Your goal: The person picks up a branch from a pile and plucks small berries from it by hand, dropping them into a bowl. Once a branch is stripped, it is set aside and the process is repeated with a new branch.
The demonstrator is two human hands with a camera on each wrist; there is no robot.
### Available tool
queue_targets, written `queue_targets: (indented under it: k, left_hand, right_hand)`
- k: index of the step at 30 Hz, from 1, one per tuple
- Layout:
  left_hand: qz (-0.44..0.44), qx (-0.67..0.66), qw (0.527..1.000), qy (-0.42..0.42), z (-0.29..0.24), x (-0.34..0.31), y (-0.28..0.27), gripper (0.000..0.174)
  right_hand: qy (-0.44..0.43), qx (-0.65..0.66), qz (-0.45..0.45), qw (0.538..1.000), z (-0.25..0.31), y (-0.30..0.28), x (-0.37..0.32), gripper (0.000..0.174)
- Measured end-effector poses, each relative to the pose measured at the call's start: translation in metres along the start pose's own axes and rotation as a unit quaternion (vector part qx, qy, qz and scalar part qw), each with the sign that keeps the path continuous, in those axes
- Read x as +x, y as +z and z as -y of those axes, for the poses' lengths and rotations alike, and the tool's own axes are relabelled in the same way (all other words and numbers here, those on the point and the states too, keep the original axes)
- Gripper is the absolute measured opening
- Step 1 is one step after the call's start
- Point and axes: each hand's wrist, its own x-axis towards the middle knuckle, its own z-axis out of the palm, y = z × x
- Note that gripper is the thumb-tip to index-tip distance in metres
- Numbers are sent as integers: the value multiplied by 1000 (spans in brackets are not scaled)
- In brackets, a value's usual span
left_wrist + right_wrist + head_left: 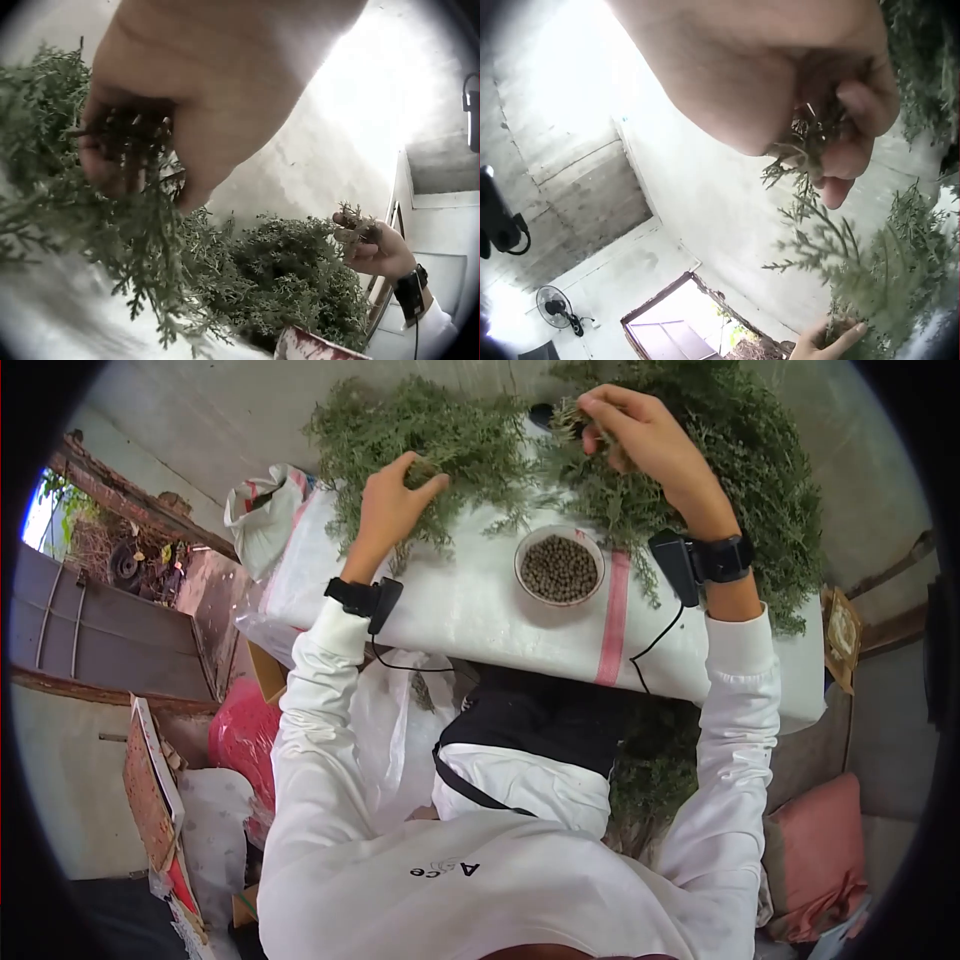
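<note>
My left hand (388, 508) is at the left heap of green evergreen sprigs (430, 440). In the left wrist view its curled fingers hold a sprig (154, 225), with thin stems showing between them. My right hand (655, 448) is raised beside the larger right heap of evergreen sprigs (765, 470). Its thumb and fingers pinch a small bunch of sprigs (806, 154), whose leafy tips hang below the palm in the right wrist view. Between the forearms stands a white bowl (601, 568) filled with small round brownish balls (560, 565).
The heaps and bowl stand on a white-covered surface (460, 600) with a pink stripe. At its left end is a white sack (265, 525). A red plastic-wrapped bundle (240, 740) and a pink cushion (820, 850) lie lower down. A wall stands behind.
</note>
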Motion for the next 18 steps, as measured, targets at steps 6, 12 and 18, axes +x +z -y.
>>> queue_targets:
  k: [6,12,18]
  left_hand:
    - [-151,107,977,105,-10,-19,2,54]
    - [86,-419,885,185,-85,-49,13,46]
    - [189,-568,798,-72,-51,-74,35,33]
  right_hand:
    - [53,59,-16,997,13,-2,-41,25]
    - [53,144,49,987,22,62,-61,27]
    - [19,-53,-28,998,0,130,-65,44]
